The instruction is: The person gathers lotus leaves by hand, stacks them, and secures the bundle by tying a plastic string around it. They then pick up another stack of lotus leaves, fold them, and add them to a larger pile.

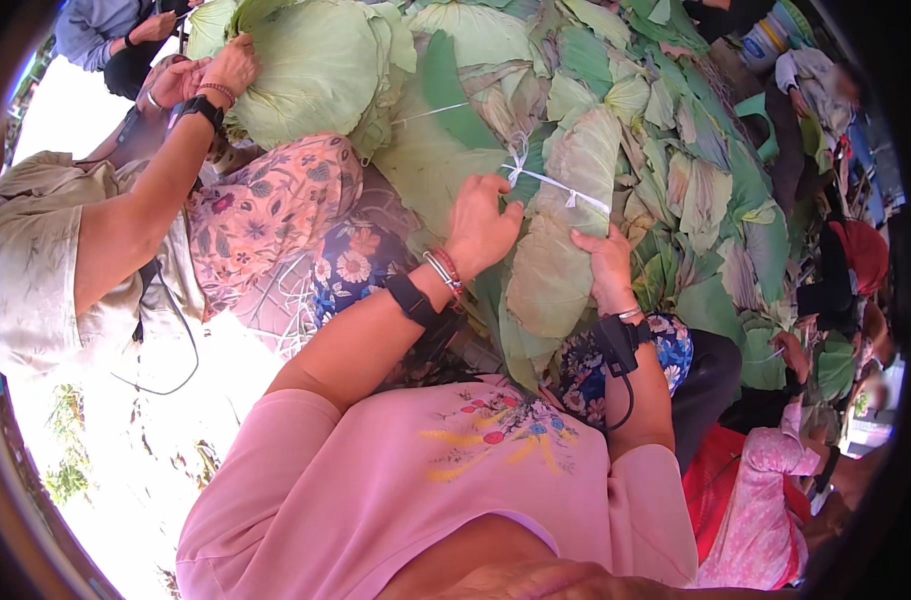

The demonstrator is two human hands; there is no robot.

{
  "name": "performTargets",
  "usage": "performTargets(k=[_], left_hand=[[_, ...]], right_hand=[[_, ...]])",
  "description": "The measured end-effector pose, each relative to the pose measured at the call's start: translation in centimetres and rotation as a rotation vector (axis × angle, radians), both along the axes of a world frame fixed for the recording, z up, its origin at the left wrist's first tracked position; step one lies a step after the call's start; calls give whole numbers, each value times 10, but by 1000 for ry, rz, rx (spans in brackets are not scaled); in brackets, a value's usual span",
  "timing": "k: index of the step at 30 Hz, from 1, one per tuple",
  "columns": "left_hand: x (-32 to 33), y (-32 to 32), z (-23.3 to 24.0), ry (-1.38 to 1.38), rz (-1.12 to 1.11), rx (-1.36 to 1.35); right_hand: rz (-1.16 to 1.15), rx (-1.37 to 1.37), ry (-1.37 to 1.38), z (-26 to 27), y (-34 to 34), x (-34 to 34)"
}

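Note:
My right hand [607, 268] grips the lower right edge of a folded bundle of large dried leaves [557, 281], probably lotus, with the thumb on top. White string [568, 187] runs across this bundle and ends in a knot with loose loops [517, 159] at its left side. My left hand [479, 229] hovers just below and left of that knot. Its thumb and fingers are curled but apart, with nothing visible between them. A broad pale green leaf [440, 169] lies behind my left hand.
A heap of green and browned leaves [695, 180] spreads ahead and to the right. On my left, a co-worker's hand [234, 66] holds a stack of large round leaves [309, 75]. Loose white strings [283, 296] lie between us. Other people sit along the right, near a bucket [767, 37].

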State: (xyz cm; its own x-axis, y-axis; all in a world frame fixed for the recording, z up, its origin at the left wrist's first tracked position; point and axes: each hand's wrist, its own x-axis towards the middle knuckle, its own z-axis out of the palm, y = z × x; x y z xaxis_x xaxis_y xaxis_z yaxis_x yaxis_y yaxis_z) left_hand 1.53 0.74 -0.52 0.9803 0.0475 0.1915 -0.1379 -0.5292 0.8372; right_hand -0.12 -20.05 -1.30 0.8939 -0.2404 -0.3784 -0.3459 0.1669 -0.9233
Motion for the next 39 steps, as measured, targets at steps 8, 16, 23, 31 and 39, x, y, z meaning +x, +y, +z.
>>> performTargets(k=[8,16,23,31,39], left_hand=[[-9,-3,1,58,-124,-112],[-12,3,14,52,-248,-70],[-17,5,23,31,-328,-79],[-9,8,8,-9,-303,71],[-2,11,19,-56,-277,46]], right_hand=[[152,-47,-9,-25,17,9],[300,-50,-40,-28,38,33],[416,5,-64,-71,81,120],[479,-186,304,-158,125,147],[337,-3,172,-229,4,81]])
